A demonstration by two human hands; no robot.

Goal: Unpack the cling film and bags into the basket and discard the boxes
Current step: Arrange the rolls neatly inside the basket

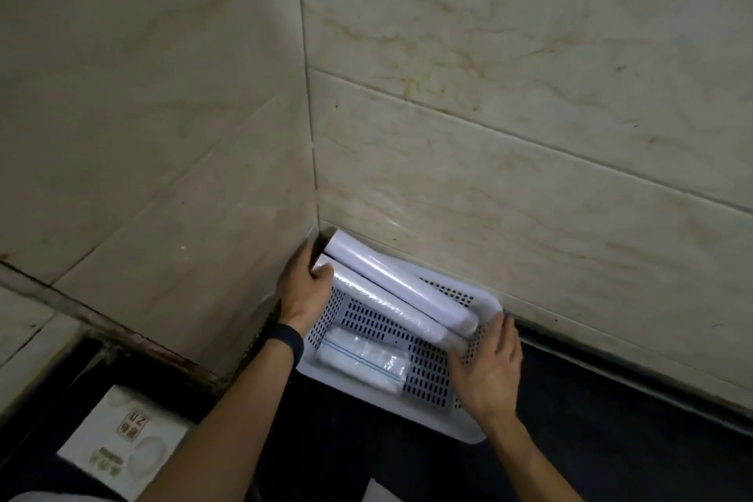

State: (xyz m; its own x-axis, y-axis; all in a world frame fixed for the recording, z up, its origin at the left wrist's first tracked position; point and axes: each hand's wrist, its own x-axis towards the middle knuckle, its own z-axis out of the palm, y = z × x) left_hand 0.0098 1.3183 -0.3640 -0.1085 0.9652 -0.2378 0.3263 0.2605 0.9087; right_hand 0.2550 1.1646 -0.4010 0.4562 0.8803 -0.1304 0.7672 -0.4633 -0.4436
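Observation:
A white perforated basket [432, 371] sits on a dark counter in the wall corner. Two long white cling film rolls lie slanted across its far side, their upper ends sticking out over the rim: the far roll [391, 277] against the wall and the near roll [379, 304] beside it. A pack of clear plastic bags [362, 359] lies flat on the basket floor. My left hand [303, 289] grips the upper end of the near roll. My right hand [487, 363] rests with spread fingers against the basket's right side by the rolls' lower ends.
Beige marble tiles form the corner walls right behind the basket. A white carton with green print [122, 444] lies on the dark counter [611, 420] at the lower left. I wear a dark band [285, 342] on my left wrist.

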